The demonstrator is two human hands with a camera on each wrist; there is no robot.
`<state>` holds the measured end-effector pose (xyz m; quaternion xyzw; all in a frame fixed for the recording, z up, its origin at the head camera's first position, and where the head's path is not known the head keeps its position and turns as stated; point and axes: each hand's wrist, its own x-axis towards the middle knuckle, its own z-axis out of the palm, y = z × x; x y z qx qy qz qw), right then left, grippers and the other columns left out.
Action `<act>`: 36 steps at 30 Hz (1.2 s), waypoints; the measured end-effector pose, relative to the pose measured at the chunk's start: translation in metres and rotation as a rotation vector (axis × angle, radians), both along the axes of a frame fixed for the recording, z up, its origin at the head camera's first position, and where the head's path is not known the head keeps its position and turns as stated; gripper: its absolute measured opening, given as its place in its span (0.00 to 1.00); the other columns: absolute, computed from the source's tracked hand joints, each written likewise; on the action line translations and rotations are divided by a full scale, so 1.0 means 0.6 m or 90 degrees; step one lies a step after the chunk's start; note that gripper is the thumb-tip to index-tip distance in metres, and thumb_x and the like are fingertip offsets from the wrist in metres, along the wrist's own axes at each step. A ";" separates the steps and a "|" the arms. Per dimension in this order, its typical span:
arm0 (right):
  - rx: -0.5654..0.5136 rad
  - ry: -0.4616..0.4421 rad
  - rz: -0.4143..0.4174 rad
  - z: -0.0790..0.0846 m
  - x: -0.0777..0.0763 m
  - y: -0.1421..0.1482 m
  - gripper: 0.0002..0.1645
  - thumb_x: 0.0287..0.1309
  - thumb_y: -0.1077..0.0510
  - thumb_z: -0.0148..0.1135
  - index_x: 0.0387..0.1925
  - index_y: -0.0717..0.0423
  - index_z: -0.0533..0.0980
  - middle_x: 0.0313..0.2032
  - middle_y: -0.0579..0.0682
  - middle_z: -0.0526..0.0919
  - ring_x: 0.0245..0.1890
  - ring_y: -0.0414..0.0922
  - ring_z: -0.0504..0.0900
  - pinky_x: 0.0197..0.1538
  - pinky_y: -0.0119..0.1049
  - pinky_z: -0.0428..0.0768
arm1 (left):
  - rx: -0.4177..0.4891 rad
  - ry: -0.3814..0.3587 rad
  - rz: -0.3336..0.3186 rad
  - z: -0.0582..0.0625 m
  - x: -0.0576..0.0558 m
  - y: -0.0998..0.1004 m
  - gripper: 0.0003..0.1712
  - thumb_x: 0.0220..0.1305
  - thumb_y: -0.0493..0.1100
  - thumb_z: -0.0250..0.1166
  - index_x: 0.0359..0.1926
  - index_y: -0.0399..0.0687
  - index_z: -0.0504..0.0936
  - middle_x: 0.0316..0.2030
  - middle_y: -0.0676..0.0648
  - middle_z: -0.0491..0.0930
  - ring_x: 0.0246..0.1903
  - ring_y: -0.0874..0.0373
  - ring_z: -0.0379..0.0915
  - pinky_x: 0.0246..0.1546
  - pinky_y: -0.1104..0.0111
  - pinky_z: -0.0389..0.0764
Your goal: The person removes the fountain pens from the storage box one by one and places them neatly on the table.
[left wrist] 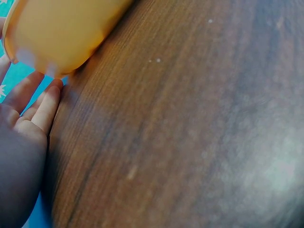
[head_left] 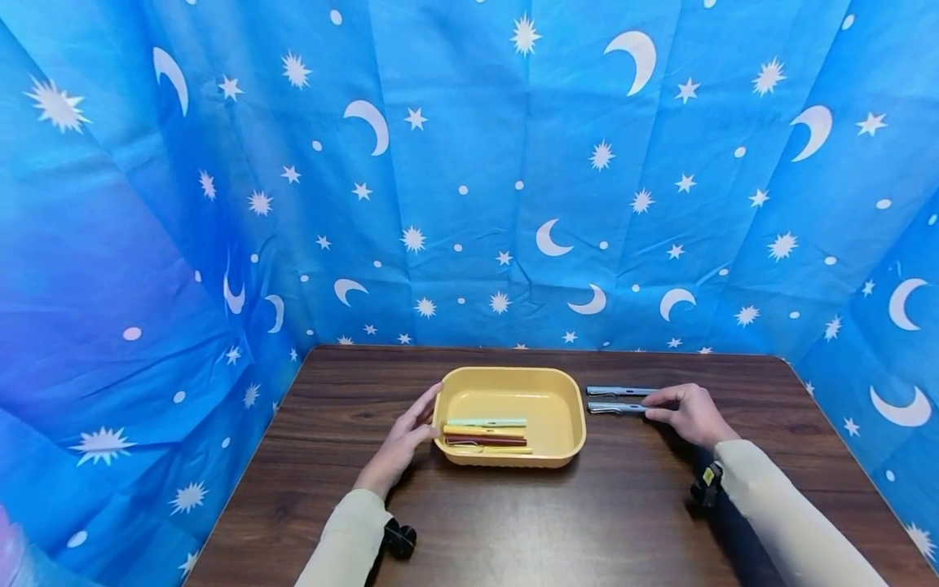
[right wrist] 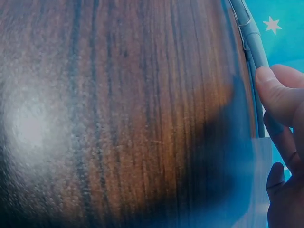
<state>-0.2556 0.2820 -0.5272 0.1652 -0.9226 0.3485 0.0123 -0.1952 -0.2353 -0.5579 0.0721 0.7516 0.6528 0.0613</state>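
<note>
A yellow tray (head_left: 557,456) stands on the table with several pens inside: a pale green pen (head_left: 484,422), yellow ones and a dark red pen (head_left: 491,440). My left hand (head_left: 399,448) rests against the tray's left side with its fingers fairly straight, as the left wrist view also shows. Right of the tray, two grey-blue pens lie side by side. My right hand (head_left: 693,414) pinches the right end of the nearer pen (head_left: 616,408) between thumb and fingers. Just behind it is the farther pen (head_left: 619,391), its right end close to my fingers.
The dark wooden table (head_left: 528,530) reaches back to a blue cloth (head_left: 469,204) with white moons and stars, which hangs behind and at both sides. Each wrist carries a small black camera. Light glares off the tabletop in both wrist views.
</note>
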 end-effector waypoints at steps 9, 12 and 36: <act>-0.001 -0.013 -0.001 -0.012 -0.004 0.002 0.09 0.61 0.65 0.73 0.41 0.53 0.92 0.44 0.55 0.92 0.49 0.58 0.87 0.57 0.63 0.81 | 0.002 -0.002 0.001 0.004 0.002 0.001 0.45 0.68 0.33 0.58 0.82 0.67 0.61 0.80 0.50 0.61 0.79 0.51 0.57 0.76 0.53 0.59; 0.000 -0.011 -0.001 -0.014 -0.005 0.002 0.08 0.61 0.66 0.73 0.40 0.53 0.92 0.43 0.54 0.92 0.48 0.57 0.87 0.57 0.63 0.82 | 0.001 -0.004 0.001 0.004 0.002 0.001 0.45 0.68 0.33 0.59 0.81 0.68 0.62 0.80 0.51 0.61 0.79 0.52 0.56 0.76 0.52 0.57; 0.013 -0.014 -0.029 -0.020 0.000 0.000 0.07 0.62 0.62 0.73 0.42 0.52 0.91 0.47 0.58 0.90 0.48 0.57 0.85 0.57 0.63 0.81 | 0.007 -0.003 -0.006 0.001 0.002 -0.001 0.45 0.68 0.33 0.59 0.81 0.69 0.62 0.80 0.52 0.61 0.79 0.52 0.55 0.77 0.49 0.55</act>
